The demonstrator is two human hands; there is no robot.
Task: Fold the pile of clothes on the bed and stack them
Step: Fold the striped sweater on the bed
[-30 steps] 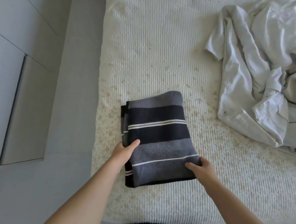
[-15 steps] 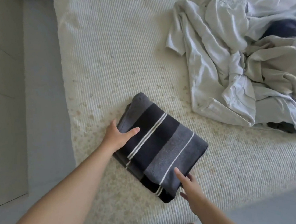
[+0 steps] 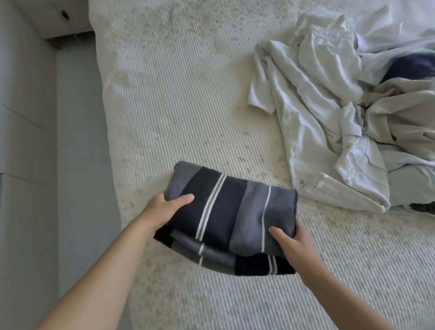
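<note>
Both hands on the folded striped garment (image 3: 232,217), near-left part of the bed (image 3: 177,101). Dark navy and grey bands with thin white stripes; it looks like knit fabric, exact garment type unclear.

Left hand (image 3: 162,211) grips the garment's left end: thumb lies on top, fingers tucked under and out of sight. Right hand (image 3: 291,243) grips the near-right corner, thumb on top, fingers wrapped round the edge. So both sets of fingers are closed on the cloth, not spread.

Garment sits angled, far-left end to near-right end. A lower layer sticks out along the near edge, with loose folds showing. Can't tell if it is lifted clear of the bed or resting on it.

Unfolded pile of clothes (image 3: 354,123) is on the right side of the bed, just beside the garment's right end: pale shirts crumpled together, one dark piece (image 3: 420,65) far right.

Bed cover is ribbed cream fabric. Grey floor (image 3: 81,152) runs along the left of the bed.
</note>
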